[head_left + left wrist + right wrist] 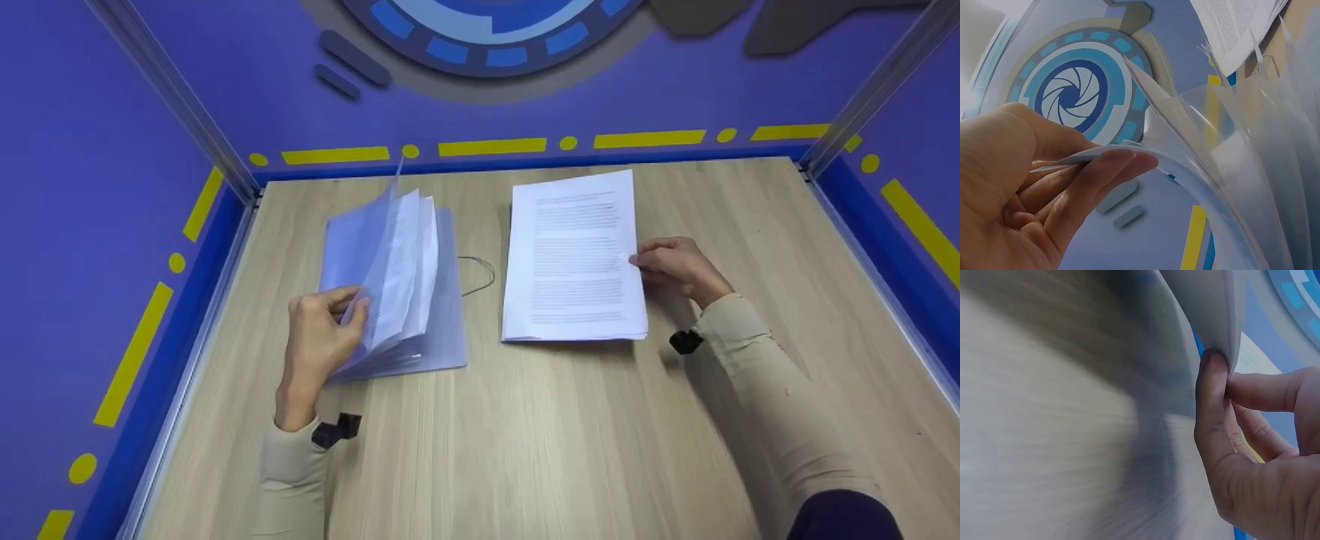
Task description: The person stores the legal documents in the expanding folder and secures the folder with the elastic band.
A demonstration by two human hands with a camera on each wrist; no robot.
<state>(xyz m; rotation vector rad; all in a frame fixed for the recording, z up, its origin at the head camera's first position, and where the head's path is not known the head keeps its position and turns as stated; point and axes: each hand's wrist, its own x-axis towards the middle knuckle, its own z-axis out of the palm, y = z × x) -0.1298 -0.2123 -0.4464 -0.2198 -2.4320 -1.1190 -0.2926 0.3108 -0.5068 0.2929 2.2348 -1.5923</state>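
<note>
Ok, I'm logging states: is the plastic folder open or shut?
Open: leaves of the folder stand fanned apart, the left hand pinching their edge.

The bench has a pale, wood-grained top. On its left half lies a translucent bluish folder, partly open; a thin loop sits by the folder's right edge. Farther right is a stack of printed sheets, its right edge raised.
</note>
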